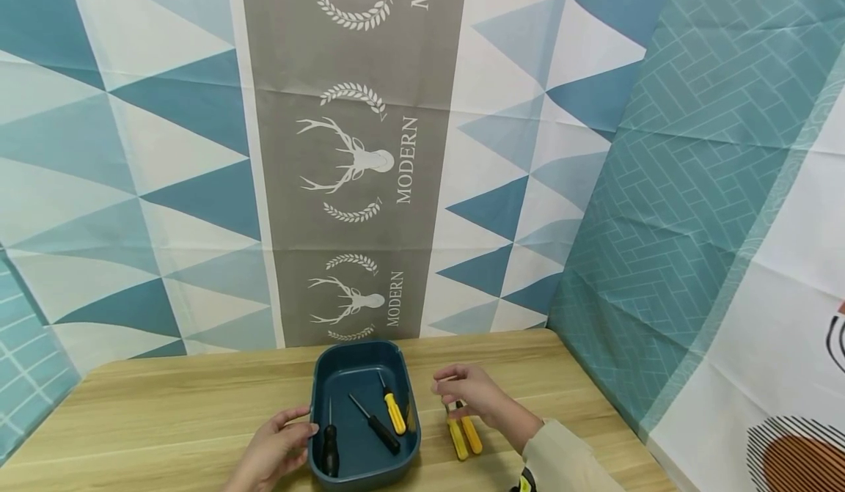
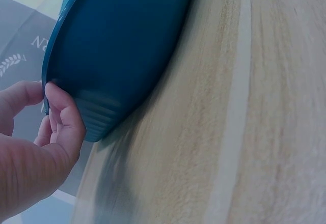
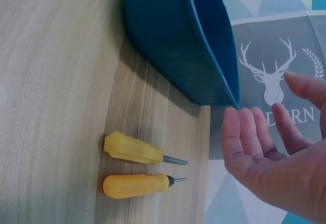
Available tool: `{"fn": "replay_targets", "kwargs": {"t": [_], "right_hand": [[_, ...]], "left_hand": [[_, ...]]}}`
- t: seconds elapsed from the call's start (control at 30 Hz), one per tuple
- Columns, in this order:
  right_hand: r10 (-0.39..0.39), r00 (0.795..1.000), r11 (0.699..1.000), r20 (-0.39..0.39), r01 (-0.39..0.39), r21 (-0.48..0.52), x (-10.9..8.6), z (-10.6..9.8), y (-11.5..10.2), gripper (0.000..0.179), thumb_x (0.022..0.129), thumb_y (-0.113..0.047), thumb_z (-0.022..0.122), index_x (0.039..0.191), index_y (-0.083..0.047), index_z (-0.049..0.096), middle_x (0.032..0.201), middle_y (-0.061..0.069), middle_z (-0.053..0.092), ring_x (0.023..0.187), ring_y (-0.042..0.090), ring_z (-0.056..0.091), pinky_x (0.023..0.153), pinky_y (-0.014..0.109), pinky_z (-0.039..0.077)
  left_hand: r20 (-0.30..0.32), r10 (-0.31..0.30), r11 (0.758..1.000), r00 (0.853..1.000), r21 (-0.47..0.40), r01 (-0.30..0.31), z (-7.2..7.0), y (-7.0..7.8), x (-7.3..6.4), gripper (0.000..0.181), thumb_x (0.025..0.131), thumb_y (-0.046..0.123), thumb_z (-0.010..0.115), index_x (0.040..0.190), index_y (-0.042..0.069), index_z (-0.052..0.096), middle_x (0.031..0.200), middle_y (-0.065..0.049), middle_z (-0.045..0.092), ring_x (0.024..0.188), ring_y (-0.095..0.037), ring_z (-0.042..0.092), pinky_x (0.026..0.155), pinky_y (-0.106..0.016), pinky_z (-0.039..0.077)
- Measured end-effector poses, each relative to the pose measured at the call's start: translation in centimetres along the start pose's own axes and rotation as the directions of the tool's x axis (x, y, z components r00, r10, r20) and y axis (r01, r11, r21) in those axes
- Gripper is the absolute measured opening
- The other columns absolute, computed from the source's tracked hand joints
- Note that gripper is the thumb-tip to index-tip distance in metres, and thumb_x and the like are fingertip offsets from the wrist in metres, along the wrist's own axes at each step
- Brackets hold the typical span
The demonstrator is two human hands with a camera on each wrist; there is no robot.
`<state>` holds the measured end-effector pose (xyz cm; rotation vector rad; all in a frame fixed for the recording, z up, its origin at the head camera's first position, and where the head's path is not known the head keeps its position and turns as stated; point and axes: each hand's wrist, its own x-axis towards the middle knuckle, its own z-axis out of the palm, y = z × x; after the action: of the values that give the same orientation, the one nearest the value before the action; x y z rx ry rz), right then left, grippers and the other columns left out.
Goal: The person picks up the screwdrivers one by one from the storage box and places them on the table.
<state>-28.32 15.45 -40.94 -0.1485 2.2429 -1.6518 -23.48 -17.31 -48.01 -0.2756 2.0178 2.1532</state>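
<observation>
A dark blue bin stands on the table, its rim pinched at the left side between the thumb and fingers of my left hand. Inside lie a black screwdriver along the left wall, another black screwdriver in the middle and a yellow screwdriver at the right. My right hand hovers to the right of the bin, fingers loosely bent with nothing between them. Under it, two screwdrivers lie side by side on the wood, one yellow and one orange-yellow, tips pointing away from me.
The wooden table reaches back to a wall covered in patterned cloth with triangles and deer heads. A teal and white cloth hangs along the right side of the table.
</observation>
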Motion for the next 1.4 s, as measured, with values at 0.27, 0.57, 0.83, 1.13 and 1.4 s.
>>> {"fn": "replay_targets", "kwargs": {"t": [0.27,0.57,0.83,1.13,1.4], "right_hand": [[-0.056,0.998,0.997,0.024,0.057,-0.043,0.0,0.0,0.0,0.040,0.085,-0.025,0.068,0.118,-0.004,0.058,0.105,0.008,0.062,0.090,0.020,0.059,0.078,0.041,0.055],[-0.116,0.992,0.992,0.048,0.118,-0.045,-0.3,0.4,-0.5,0.037,0.085,-0.022,0.069,0.116,-0.004,0.059,0.098,0.007,0.062,0.080,0.015,0.057,0.065,0.029,0.053],[-0.130,0.991,0.990,0.043,0.132,-0.038,-0.3,0.7,-0.8,0.036,0.083,-0.022,0.071,0.113,-0.006,0.060,0.097,0.005,0.062,0.081,0.015,0.057,0.064,0.025,0.052],[-0.142,0.988,0.988,0.063,0.145,-0.060,-0.1,1.3,-0.7,0.035,0.084,-0.020,0.069,0.115,-0.006,0.059,0.098,0.005,0.061,0.084,0.015,0.057,0.071,0.032,0.054],[-0.145,0.987,0.985,0.071,0.151,-0.080,0.2,1.8,-0.8,0.034,0.084,-0.021,0.070,0.113,-0.006,0.060,0.097,0.005,0.062,0.083,0.015,0.059,0.069,0.032,0.054]], "left_hand": [[0.023,-0.001,1.000,1.000,-0.016,0.001,-0.2,-0.1,0.0,0.060,0.088,0.013,0.061,0.136,-0.007,0.032,0.085,-0.001,0.060,0.071,-0.014,0.055,0.064,-0.029,0.050],[0.014,-0.008,1.000,1.000,-0.020,0.008,-0.2,-0.1,-0.1,0.060,0.087,0.013,0.062,0.135,-0.007,0.033,0.086,-0.001,0.062,0.073,-0.015,0.055,0.064,-0.029,0.049],[0.054,-0.007,0.999,0.999,-0.042,0.009,-0.4,-0.2,-0.1,0.062,0.087,0.014,0.062,0.135,-0.008,0.031,0.088,-0.002,0.065,0.074,-0.015,0.058,0.064,-0.028,0.049],[0.066,-0.020,0.998,0.998,-0.054,0.024,-0.5,-0.3,0.0,0.064,0.087,0.015,0.062,0.137,-0.008,0.029,0.087,-0.003,0.061,0.074,-0.016,0.058,0.065,-0.029,0.048],[0.084,-0.020,0.998,0.996,-0.052,0.024,-0.6,-0.3,0.0,0.065,0.088,0.016,0.061,0.138,-0.008,0.028,0.087,-0.003,0.060,0.073,-0.015,0.056,0.065,-0.028,0.048]]}}
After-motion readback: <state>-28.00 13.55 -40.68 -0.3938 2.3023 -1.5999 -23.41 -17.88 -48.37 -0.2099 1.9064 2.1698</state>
